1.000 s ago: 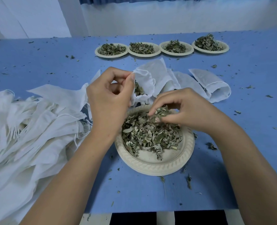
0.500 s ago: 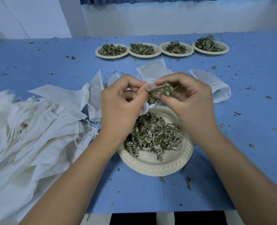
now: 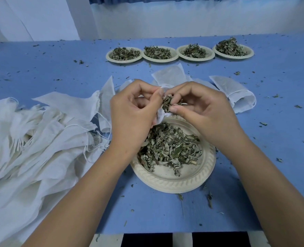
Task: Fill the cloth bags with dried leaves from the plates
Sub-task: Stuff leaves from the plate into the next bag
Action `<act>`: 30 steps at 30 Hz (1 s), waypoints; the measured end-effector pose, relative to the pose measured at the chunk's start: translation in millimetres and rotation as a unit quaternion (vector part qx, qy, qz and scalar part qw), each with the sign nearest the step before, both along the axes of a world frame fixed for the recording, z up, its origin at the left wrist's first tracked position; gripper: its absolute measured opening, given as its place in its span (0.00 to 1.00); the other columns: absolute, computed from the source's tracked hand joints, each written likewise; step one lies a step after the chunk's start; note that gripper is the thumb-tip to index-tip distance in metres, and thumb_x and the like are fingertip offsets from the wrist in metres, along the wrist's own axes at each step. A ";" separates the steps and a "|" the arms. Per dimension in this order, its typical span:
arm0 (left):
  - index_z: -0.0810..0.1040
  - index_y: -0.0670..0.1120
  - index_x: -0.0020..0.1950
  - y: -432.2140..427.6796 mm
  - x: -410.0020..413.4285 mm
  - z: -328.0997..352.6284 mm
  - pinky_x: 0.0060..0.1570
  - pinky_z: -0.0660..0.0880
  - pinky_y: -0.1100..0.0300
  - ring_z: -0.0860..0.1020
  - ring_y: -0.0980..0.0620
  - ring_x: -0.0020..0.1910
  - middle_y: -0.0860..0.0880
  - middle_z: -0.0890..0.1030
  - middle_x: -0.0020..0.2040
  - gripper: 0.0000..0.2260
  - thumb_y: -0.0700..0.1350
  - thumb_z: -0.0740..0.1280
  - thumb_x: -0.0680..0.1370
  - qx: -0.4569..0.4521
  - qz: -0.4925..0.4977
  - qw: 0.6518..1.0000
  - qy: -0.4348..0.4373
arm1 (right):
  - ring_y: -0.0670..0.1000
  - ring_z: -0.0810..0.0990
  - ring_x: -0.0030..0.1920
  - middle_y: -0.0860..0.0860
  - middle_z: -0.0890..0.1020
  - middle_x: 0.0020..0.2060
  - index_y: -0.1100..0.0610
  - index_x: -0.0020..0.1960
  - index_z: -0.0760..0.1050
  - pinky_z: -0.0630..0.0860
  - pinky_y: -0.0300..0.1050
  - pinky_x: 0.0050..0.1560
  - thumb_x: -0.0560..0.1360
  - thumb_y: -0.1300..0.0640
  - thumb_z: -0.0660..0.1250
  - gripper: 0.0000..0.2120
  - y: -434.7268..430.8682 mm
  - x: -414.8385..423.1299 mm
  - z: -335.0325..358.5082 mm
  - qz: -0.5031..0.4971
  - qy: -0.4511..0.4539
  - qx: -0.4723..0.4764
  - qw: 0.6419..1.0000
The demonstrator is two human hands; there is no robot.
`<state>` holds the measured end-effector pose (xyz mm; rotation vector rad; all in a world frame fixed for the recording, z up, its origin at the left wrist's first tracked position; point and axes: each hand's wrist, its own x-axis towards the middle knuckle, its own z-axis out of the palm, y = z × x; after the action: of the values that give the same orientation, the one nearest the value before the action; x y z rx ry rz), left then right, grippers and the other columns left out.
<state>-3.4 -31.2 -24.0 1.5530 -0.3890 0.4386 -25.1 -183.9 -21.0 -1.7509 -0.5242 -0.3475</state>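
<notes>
A: Light?
B: Bright, even, cool blue cast. Diffuse, probably from overhead; the source is out of frame.
A: Shadows?
B: Weak and soft-edged on the table [image 3: 156, 211], under the forearms [image 3: 80, 202] and beside the near plate [image 3: 174, 184]. No glare. The white cloth pile [image 3: 31, 157] and the cloth bag [image 3: 160, 117] are nearly washed out, with faint folds.
A: Sharpness?
B: Centre fine, dried leaves [image 3: 169, 148] readable. Far plates [image 3: 159, 60] softer, a bit smeared. Wide-angle: the table's far edge bows and the forearms stretch toward the bottom corners.
</notes>
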 end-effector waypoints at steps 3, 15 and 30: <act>0.79 0.48 0.40 -0.3 -1.5 -1.7 0.23 0.68 0.68 0.72 0.60 0.21 0.55 0.78 0.27 0.07 0.38 0.71 0.76 0.018 -0.028 0.999 -0.009 | 0.48 0.84 0.43 0.52 0.84 0.41 0.60 0.45 0.80 0.81 0.43 0.46 0.71 0.69 0.72 0.06 5.6 -1.5 -2.6 -0.104 -0.063 -0.016 0.992; 0.79 0.50 0.39 2.3 0.7 0.8 0.26 0.69 0.64 0.73 0.56 0.24 0.54 0.78 0.31 0.08 0.40 0.71 0.77 0.013 0.025 0.999 -0.015 | 0.48 0.81 0.49 0.55 0.80 0.50 0.64 0.52 0.77 0.80 0.37 0.49 0.74 0.68 0.70 0.08 1.4 -1.4 -2.4 -0.089 -0.160 -0.125 0.975; 0.79 0.48 0.40 1.7 -1.9 0.6 0.24 0.69 0.67 0.74 0.58 0.21 0.55 0.78 0.29 0.07 0.39 0.70 0.77 -0.002 0.015 1.000 -0.020 | 0.52 0.84 0.45 0.55 0.85 0.44 0.65 0.45 0.83 0.79 0.51 0.44 0.75 0.64 0.61 0.12 0.7 -4.3 -5.4 -0.126 -0.320 -0.167 0.924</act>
<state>-5.3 -29.5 -23.5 1.5488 -0.3955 0.4932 -29.4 -183.1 -26.4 -2.0282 -0.8601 -1.0894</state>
